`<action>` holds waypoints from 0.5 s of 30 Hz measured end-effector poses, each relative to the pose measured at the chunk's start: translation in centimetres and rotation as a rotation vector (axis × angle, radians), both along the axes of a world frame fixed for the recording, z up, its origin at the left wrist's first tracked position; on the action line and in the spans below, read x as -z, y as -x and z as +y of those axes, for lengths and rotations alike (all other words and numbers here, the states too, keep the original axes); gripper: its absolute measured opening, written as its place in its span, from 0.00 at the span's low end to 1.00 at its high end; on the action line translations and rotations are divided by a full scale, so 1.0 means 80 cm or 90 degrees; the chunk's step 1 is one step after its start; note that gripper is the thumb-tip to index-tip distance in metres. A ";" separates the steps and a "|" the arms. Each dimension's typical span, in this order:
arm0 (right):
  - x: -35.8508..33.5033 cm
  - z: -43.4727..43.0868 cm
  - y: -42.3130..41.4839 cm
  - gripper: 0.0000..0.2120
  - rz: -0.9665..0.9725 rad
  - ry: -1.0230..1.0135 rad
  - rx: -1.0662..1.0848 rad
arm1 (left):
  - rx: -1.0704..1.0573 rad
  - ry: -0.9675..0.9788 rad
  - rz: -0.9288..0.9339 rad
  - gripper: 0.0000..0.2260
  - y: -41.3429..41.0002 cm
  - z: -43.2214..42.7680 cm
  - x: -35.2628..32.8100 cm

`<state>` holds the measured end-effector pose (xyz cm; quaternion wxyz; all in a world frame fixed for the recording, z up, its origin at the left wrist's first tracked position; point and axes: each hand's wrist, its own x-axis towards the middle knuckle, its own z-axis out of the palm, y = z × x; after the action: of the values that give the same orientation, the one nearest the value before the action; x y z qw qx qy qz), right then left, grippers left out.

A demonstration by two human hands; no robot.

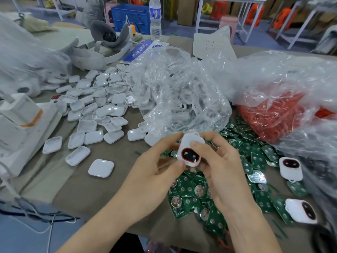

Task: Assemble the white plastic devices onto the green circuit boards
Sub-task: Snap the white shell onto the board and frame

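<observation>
A white plastic device (pixel 189 148) with a red-ringed dark window is held above the table between both hands. My left hand (pixel 156 167) pinches its left side and lower edge. My right hand (pixel 217 161) grips its right side, thumb on its front. Beneath and to the right lies a heap of green circuit boards (pixel 191 196) with round metal contacts. Two more white devices with red-ringed windows lie at the right, one device (pixel 290 168) higher and the other device (pixel 300 210) lower. Several white plastic shells (pixel 102 114) are spread over the table's left half.
A clear plastic bag (pixel 178 92) holding white parts sits behind my hands. A bag of red parts (pixel 277 114) lies at the right. A white machine (pixel 21 128) stands at the left edge; a grey headset (pixel 102 50) and a water bottle (pixel 155 19) are at the back.
</observation>
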<state>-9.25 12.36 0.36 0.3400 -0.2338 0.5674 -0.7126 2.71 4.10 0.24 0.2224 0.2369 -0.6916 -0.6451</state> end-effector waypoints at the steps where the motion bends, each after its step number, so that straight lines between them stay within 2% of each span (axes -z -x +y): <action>1: 0.000 0.000 -0.001 0.04 -0.010 0.008 0.004 | -0.006 0.008 0.000 0.21 0.000 0.001 0.002; 5: 0.003 0.001 0.001 0.03 -0.034 0.015 0.024 | -0.037 0.016 0.025 0.20 0.002 0.003 0.011; 11: 0.002 0.015 0.007 0.02 0.011 0.014 0.061 | -0.045 0.055 0.078 0.12 0.016 0.011 0.013; 15: 0.004 0.042 0.024 0.09 0.037 -0.011 0.057 | -0.010 0.073 0.039 0.14 0.029 0.015 0.010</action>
<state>-11.15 15.69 0.05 0.2930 -0.2260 0.5933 -0.7149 0.36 5.32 -0.58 0.2620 0.2092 -0.7185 -0.6094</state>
